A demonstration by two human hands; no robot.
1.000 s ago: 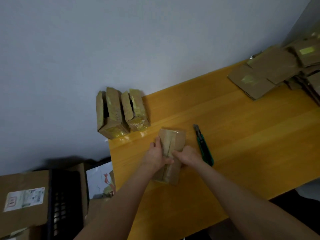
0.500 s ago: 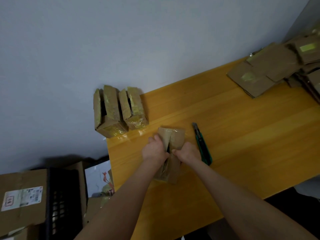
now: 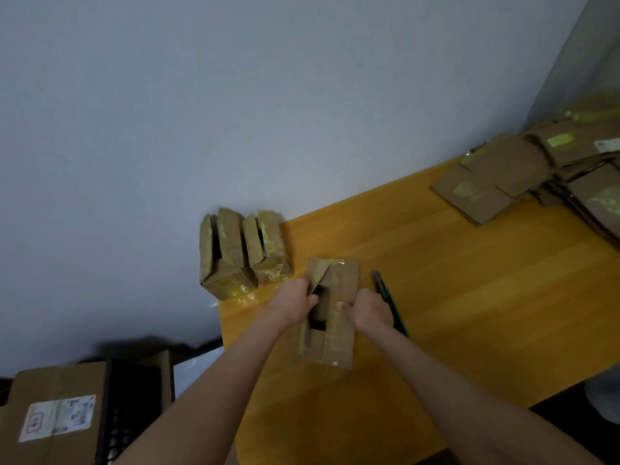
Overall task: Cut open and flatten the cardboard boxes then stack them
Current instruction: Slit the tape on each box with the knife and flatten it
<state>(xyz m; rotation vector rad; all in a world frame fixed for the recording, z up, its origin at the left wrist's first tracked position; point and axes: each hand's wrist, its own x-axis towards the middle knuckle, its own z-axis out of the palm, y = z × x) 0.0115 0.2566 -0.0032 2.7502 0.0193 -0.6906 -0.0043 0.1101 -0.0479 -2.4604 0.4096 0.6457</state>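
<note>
Prying was the step in hand. The small cardboard box lay on the yellow table with its top seam already slit, and a dark gap showed between its two long flaps. The left hand gripped the edge of the left flap, fingers curled into the gap, and that flap stood lifted and bent at its far end. The right hand held the right flap, thumb laid on its inner edge, the other fingers out of sight over the box's right side. The hands were apart, one on each side of the opening, both clamped on the box.

Just right of the box a green utility knife lay on the table, its rear part hidden by the right hand; whether the blade was out could not be told. Beyond the box and to its left, two more boxes stood side by side, their tops parted but their bodies not yet flattened. Well away to the right of the box and beyond it lay a loose heap of flattened boxes. Below and left of the box, off the table, sat a labelled carton and a black crate.

The task looked partly done. The next move probably called for spreading both flaps fully outward with an even pull. The box would then need turning so the taped underside could be cut, likely with the knife. Only after that could it be pressed flat and carried to the heap. Glossy tape at the near end might resist.
</note>
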